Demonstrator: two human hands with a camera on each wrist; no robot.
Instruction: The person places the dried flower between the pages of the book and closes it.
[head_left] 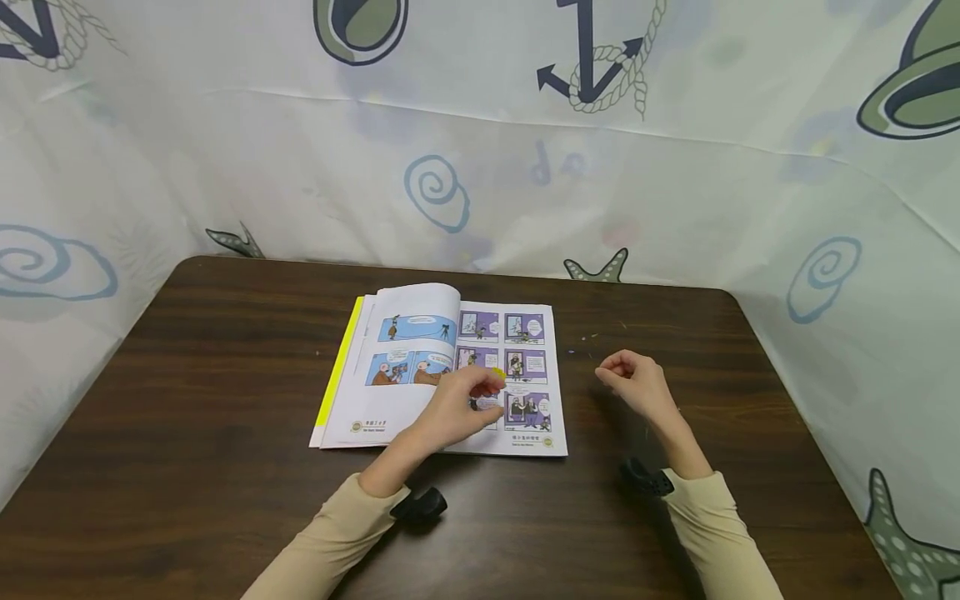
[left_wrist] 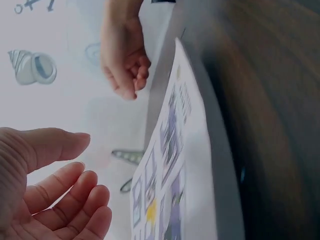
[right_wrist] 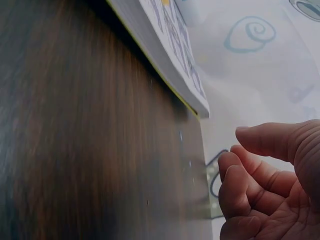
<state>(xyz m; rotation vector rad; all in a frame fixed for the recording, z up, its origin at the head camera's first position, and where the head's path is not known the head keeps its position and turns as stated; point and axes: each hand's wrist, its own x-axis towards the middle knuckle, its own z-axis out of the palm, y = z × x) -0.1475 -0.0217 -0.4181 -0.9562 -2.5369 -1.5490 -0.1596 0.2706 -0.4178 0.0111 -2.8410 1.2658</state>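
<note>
A comic book (head_left: 405,408) lies open on the dark wooden table, its left page bulging upward and a yellow edge showing at far left. My left hand (head_left: 457,408) hovers over the right page (head_left: 536,350), thumb apart from the loosely bent fingers. Nothing is between them in the left wrist view. On that page, close by the fingertips, is a small yellow patch (left_wrist: 151,210). To the right of the book, my right hand (head_left: 637,383) hangs above the table with fingers loosely curled. The right wrist view shows its thumb (right_wrist: 265,140) apart from the fingers, with nothing held.
Tiny coloured specks (head_left: 585,337) lie on the table (head_left: 187,375) between the book and the right hand. A white curtain (head_left: 300,167) printed with anchors, shells and starfish hangs behind and beside the table. A dark wrist device (head_left: 420,507) sits at each cuff.
</note>
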